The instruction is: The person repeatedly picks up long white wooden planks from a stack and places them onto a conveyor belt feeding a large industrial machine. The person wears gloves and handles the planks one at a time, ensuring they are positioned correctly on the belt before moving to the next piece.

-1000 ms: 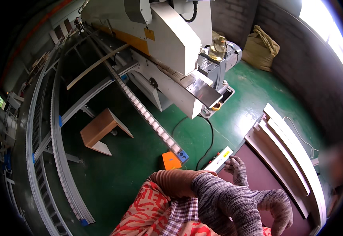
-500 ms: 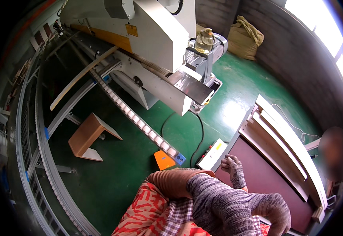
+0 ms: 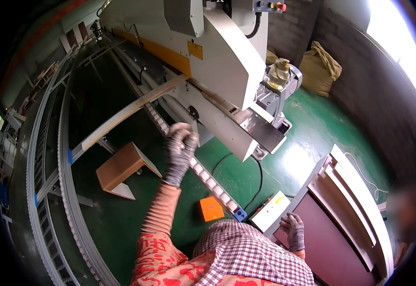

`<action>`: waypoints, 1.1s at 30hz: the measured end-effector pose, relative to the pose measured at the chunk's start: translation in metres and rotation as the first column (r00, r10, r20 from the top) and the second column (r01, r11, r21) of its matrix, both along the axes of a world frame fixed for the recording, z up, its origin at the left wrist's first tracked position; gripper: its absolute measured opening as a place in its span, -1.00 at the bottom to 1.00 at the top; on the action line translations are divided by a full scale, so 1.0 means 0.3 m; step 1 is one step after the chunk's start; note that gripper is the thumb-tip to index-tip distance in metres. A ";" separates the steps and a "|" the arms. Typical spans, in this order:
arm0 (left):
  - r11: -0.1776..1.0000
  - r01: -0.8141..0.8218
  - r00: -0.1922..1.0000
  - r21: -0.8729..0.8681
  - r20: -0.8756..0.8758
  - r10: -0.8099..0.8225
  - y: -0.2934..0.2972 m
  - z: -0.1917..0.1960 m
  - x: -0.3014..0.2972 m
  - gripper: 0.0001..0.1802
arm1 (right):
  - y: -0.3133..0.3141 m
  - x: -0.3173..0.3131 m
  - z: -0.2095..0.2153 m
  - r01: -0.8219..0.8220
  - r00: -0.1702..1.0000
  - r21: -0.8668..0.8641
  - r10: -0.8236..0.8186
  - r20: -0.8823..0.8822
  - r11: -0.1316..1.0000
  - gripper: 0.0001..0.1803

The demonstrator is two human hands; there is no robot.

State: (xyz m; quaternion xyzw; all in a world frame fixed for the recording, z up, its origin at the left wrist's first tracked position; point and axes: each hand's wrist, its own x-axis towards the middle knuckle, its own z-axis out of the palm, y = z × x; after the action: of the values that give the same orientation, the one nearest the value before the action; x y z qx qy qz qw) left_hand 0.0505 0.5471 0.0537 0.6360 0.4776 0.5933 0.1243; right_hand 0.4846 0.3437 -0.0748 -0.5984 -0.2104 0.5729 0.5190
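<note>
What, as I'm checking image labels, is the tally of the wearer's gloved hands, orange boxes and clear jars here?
Gloved hands, left hand and right hand: 2
Orange box: 1
Clear jar: 1
Total: 4

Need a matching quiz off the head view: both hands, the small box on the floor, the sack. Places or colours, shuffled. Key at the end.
Column 1
1. Left hand
2. Right hand
3. Small box
4. Sack

Column 2
A. Tan, by the dark wall
B. In front of the roller rail in the view
C. Orange, on the green floor
D. In front of the maroon panel in the view

Pairs: 1-B, 2-D, 3-C, 4-A
</note>
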 end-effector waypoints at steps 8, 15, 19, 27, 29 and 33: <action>0.620 -0.759 0.446 -0.198 -0.852 0.273 0.379 -0.182 -0.603 0.25 | -0.007 -0.029 0.012 0.063 0.996 -0.118 -0.056 0.067 0.991 -0.61; 0.352 -0.793 0.515 -0.498 -0.856 -0.049 0.445 -0.268 -0.794 0.22 | 0.019 -0.088 0.086 -0.020 0.995 -0.208 0.039 0.089 0.978 -0.59; 0.460 -0.736 0.551 -0.496 -0.835 -0.019 0.369 -0.349 -0.767 0.06 | 0.000 -0.067 0.072 0.011 1.000 -0.212 -0.004 0.029 0.977 -0.60; 0.602 -0.572 0.735 -0.558 -0.673 0.075 -0.260 -0.346 -0.360 -0.36 | 0.016 -0.047 0.044 -0.351 0.934 -0.089 0.355 0.035 0.932 -0.50; 0.580 -0.371 0.906 -0.725 -0.419 0.056 -0.467 -0.350 -0.363 -0.22 | 0.022 -0.068 0.092 -0.493 0.866 -0.020 0.493 0.087 0.870 -0.46; 0.792 -0.277 0.859 -0.545 -0.509 -0.050 -0.701 -0.197 -0.207 -0.14 | 0.008 -0.060 0.132 -0.644 0.764 0.164 0.640 0.080 0.748 -0.34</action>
State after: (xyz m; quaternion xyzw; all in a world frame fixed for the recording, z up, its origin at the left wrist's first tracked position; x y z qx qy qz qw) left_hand -0.0118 0.3366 -0.0055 0.6630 0.6946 0.2327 0.1543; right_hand 0.4666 0.3460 -0.0351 -0.4453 -0.4591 0.6889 0.3410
